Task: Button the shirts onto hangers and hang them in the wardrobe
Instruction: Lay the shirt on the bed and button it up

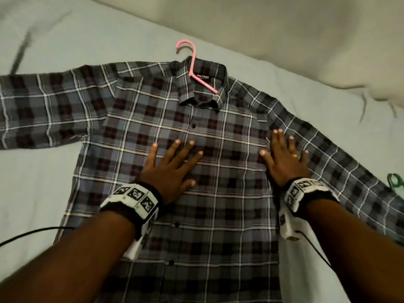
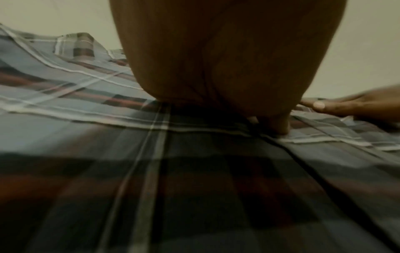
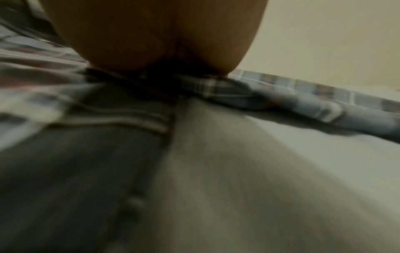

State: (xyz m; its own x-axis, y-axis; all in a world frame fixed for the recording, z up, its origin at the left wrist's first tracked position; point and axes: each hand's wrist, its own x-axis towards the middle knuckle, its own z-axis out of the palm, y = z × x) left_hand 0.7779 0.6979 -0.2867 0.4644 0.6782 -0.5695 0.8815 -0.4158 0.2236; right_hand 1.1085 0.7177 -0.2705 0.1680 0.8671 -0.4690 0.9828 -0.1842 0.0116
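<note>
A grey, blue and dark-red plaid shirt (image 1: 140, 119) lies buttoned and spread face up on a pale bed sheet (image 1: 65, 44). A pink hanger (image 1: 193, 62) sits inside it, hook sticking out past the collar. My left hand (image 1: 172, 162) lies flat on the chest with fingers spread over the button line. My right hand (image 1: 284, 156) lies flat at the shirt's right side, near the armpit seam. In the left wrist view the palm (image 2: 216, 59) presses the plaid cloth (image 2: 108, 137). The right wrist view shows the palm (image 3: 155, 34) on the shirt's edge (image 3: 216, 89), blurred.
A green object (image 1: 394, 181) pokes out beyond the right sleeve. A cream pillow or blanket (image 1: 306, 36) lies along the far side of the bed. A black cable (image 1: 32, 232) runs over the sheet at the left, another trails from my right wrist.
</note>
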